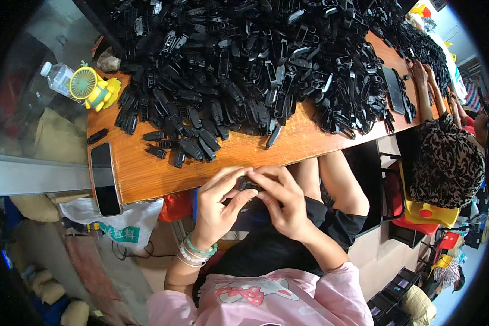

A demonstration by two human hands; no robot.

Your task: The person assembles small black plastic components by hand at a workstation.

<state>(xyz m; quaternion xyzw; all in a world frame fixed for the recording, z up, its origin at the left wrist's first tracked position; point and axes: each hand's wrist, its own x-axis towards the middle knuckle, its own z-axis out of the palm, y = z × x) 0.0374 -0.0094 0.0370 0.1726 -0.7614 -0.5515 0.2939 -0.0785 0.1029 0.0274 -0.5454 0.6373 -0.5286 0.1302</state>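
Note:
Just off the table's near edge, above my lap, my left hand [221,202] and my right hand [282,200] come together around a small black plastic part [248,183]. Fingers and thumbs of both hands pinch it, and they cover much of its shape. Beaded bracelets circle my left wrist. Beyond my hands, a big heap of similar black plastic parts [223,70] covers the back of the wooden table [146,182]. Several loose ones lie at the heap's front edge, nearest to my left hand.
At the table's left edge lies a phone [106,179]. A yellow toy-shaped fan [87,87] and a plastic bottle [60,79] stand behind it. A dark tablet-like slab [397,89] lies at right, near a seated co-worker [448,157]. White and red bags [175,206] hang below the table.

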